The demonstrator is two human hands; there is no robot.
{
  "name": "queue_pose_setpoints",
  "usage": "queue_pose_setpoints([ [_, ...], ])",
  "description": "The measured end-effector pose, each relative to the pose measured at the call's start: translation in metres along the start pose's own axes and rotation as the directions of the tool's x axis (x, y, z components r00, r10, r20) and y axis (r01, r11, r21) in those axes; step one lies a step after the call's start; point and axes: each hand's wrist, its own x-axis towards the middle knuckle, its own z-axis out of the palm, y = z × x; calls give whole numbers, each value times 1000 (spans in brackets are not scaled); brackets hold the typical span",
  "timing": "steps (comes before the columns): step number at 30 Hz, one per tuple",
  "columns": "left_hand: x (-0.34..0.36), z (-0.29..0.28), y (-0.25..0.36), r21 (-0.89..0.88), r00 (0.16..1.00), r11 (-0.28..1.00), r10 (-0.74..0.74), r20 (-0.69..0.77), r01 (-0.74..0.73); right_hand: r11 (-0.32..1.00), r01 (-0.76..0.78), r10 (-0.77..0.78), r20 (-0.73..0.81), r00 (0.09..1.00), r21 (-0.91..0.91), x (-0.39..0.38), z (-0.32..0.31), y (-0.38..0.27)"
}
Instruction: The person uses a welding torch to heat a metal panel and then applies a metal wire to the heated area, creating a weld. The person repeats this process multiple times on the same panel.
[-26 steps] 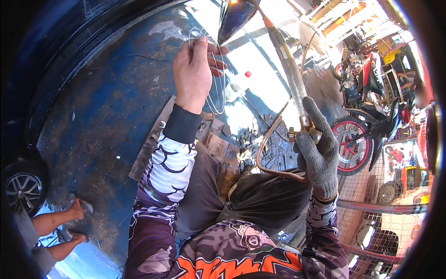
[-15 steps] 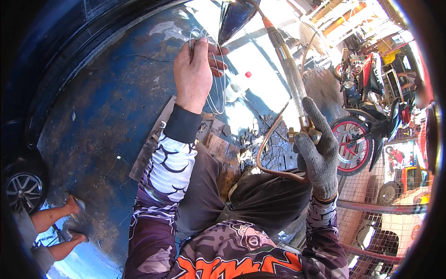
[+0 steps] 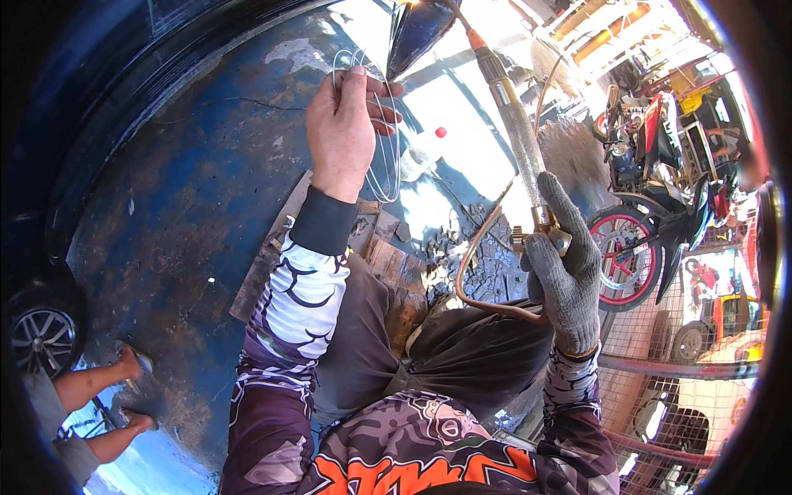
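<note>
My bare left hand [image 3: 342, 136] is raised near the top centre, its thumb and fingers closed on a looped thin wire [image 3: 381, 191] that looks like filler rod. In a grey knit glove, my right hand [image 3: 571, 280] grips the valve end of a gas welding torch [image 3: 521, 136]. The torch slants up and left, and its tip leaves the frame at the top. Just beyond my left fingers hangs a dark, glossy, pointed panel [image 3: 419, 35]. A small orange glow shows at its upper edge. A brown hose [image 3: 467, 276] loops below the torch.
A dark car with a wheel [image 3: 45, 338] borders the left. Another person's legs [image 3: 111, 388] show at lower left. Wooden boards [image 3: 388, 272] lie by my knees. On the right are a motorcycle [image 3: 652, 223] and a wire mesh fence [image 3: 660, 396]. A red cap [image 3: 440, 132] sits ahead.
My left hand has shifted very slightly left with the wire. An orange glow now shows at the panel's upper edge. My right hand and the torch look almost unmoved.
</note>
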Motion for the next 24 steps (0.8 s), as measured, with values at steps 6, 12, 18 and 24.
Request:
queue_pose_setpoints([
  [6,-1,1,1,19,1000,1000,2,12,-3,1000,7,-7,-23,1000,9,-3,4,0],
  [12,0,2,1,26,1000,1000,9,15,-10,997,23,-23,-5,1000,-69,-2,1,2],
  [18,-1,0,2,54,1000,999,-9,26,7,998,9,-9,-8,1000,-56,-4,2,1],
  [24,-1,0,1,21,1000,1000,0,24,0,998,17,-17,-12,1000,-54,-2,4,1],
])
